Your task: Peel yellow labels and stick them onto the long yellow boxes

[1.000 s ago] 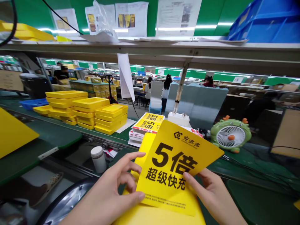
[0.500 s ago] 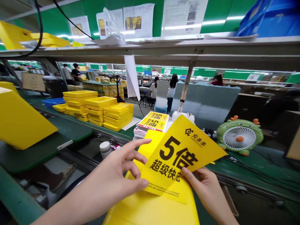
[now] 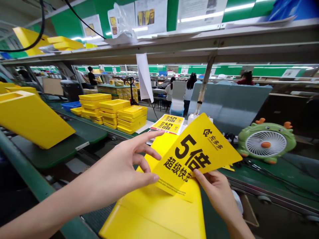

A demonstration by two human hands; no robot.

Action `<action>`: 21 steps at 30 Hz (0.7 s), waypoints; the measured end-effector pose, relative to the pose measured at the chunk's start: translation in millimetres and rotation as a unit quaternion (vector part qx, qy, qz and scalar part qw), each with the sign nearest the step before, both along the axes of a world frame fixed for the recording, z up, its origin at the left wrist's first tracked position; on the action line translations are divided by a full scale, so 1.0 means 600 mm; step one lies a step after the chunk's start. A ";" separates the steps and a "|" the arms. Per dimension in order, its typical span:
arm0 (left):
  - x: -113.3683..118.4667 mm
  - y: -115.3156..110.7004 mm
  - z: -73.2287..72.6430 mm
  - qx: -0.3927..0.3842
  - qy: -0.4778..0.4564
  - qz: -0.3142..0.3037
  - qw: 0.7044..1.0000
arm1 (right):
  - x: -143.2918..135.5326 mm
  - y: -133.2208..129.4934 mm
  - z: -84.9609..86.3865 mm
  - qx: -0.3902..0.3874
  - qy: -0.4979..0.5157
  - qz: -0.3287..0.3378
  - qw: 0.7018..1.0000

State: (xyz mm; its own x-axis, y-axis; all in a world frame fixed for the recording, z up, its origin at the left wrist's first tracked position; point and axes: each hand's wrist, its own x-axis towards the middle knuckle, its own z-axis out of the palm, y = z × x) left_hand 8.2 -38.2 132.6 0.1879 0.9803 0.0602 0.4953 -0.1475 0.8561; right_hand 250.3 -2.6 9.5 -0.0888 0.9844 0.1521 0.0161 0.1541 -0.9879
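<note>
A yellow printed card with a big black "5" and Chinese characters is tilted up in front of me. My right hand pinches its lower right edge from beneath. My left hand pinches the card's lower left edge with thumb and bent fingers, its index finger stretched out towards a stack of the same cards. Under the card lies a yellow plastic tray, partly covered by it and by my hands.
Stacks of yellow trays stand on the green belt; one more yellow tray lies at the left. A green toy fan sits at the right. A shelf runs overhead. Other people work in the background.
The view has swung left and risen. The card and both hands sit higher in the picture, and more of the yellow tray under them shows.
</note>
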 end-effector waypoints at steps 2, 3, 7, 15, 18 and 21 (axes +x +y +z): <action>-0.002 0.000 -0.003 0.021 0.021 0.010 0.999 | 0.002 0.000 -0.004 0.013 -0.019 -0.005 1.000; -0.004 0.000 -0.005 0.032 0.032 0.016 0.999 | 0.003 0.000 -0.007 0.022 -0.033 -0.008 0.999; -0.014 -0.002 -0.018 0.052 0.080 0.046 0.994 | 0.009 -0.003 -0.019 0.062 -0.110 -0.029 0.992; -0.031 0.003 -0.055 0.060 0.128 0.078 0.987 | 0.027 -0.036 -0.018 0.161 -0.139 -0.219 0.952; -0.035 0.007 -0.065 0.043 0.116 0.078 0.989 | 0.032 -0.045 -0.039 0.344 -0.124 -0.245 0.898; -0.038 0.010 -0.075 0.037 0.104 0.076 0.991 | 0.025 -0.044 -0.057 0.517 -0.181 -0.107 0.830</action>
